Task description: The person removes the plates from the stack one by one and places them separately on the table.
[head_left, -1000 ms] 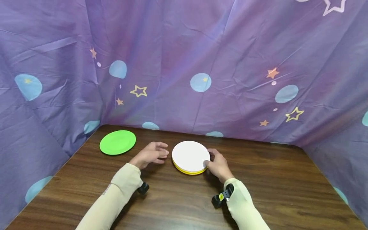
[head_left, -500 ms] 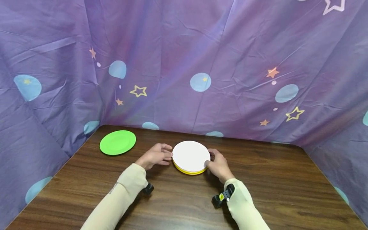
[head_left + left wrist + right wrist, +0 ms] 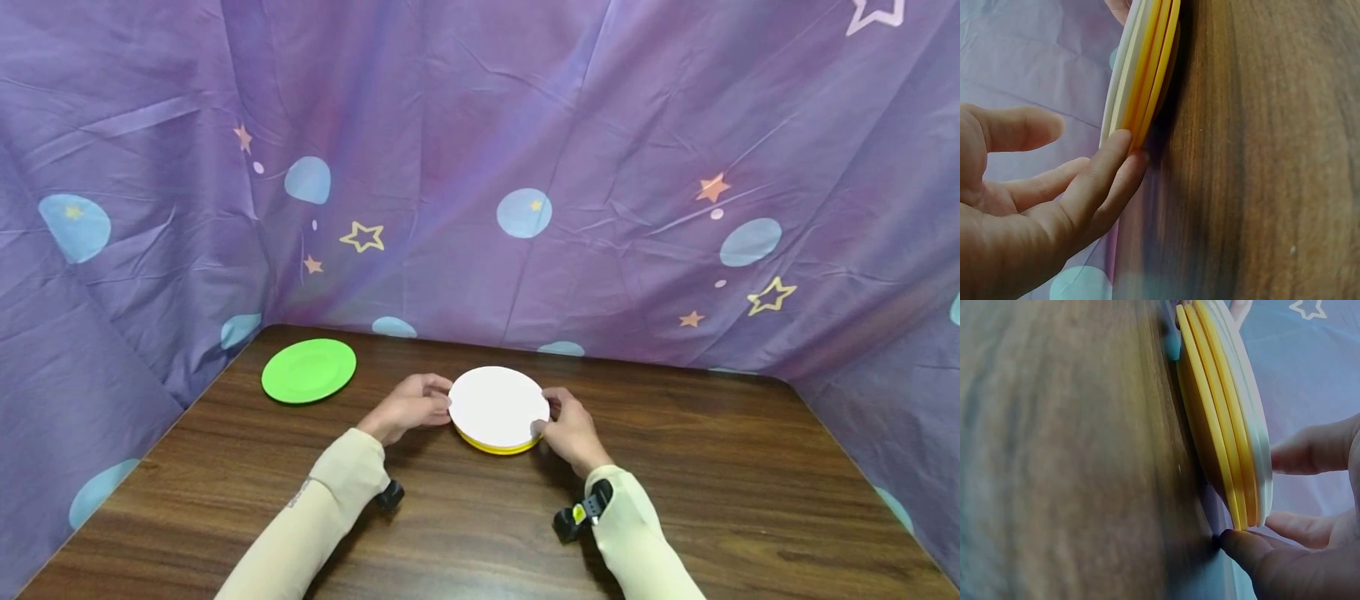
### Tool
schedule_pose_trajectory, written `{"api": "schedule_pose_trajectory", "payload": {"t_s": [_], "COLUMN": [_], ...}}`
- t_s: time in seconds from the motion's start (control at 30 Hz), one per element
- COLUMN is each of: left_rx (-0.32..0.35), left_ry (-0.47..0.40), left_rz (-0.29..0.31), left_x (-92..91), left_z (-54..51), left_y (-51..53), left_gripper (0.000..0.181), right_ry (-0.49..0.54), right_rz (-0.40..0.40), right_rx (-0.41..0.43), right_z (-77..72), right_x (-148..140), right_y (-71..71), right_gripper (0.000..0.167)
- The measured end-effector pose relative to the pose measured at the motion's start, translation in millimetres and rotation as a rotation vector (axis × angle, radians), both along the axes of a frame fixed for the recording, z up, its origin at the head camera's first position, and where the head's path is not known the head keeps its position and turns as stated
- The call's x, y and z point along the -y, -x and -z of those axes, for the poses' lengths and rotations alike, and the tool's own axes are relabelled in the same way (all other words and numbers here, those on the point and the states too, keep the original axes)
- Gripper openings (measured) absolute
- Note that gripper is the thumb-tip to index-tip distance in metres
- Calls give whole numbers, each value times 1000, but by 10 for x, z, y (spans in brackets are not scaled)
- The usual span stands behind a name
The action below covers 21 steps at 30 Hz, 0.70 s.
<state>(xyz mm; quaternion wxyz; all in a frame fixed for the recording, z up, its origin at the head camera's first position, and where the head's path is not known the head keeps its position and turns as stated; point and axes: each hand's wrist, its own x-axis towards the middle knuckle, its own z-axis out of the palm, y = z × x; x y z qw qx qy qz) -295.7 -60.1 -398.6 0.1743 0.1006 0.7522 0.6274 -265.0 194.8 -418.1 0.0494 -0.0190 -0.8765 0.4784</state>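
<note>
The white-and-yellow plate stack [image 3: 498, 408] looks assembled, the right hand [image 3: 573, 433] gripping its rim, the left hand [image 3: 411, 404] touching it with extended fingers, the green plate [image 3: 309, 371] apart, unstacked.

Left hand [image 3: 409, 406] loosely extended, right hand [image 3: 573, 432] pinching

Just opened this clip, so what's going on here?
A person has both hands at a stack of plates, white on top and yellow below. The right hand grips one side, thumb over the white top and fingers at the edge. The left hand touches the opposite edge with its fingertips, its thumb clear of the stack. A green plate lies apart on the table, at the far left.
</note>
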Motion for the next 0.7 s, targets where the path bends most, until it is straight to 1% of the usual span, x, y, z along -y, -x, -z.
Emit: {"api": "schedule_pose_trajectory", "payload": {"t_s": [0.1,0.33,0.47,0.7], "left_rx": [-13,-41,-52,-87], "left_ry": [7,58,68,88], "left_rz": [-4,-29,-30,-21], "left_x": [-2,-8,-7,8], "left_z": [3,14,23,46], "left_y": [-7,-4,2,-12], "left_gripper": [42,39,40,42], "right_ry": [-39,-137,-159,-196], "right_rz": [3,-8,-19,-36], "right_rx": [-9,-18,-15,-40], "right_z": [-3,-36,-43,-18], "right_x": [4,11,18,41], "right_y": [-5,-13,-8,-15], "right_gripper": [58,61,62,59]}}
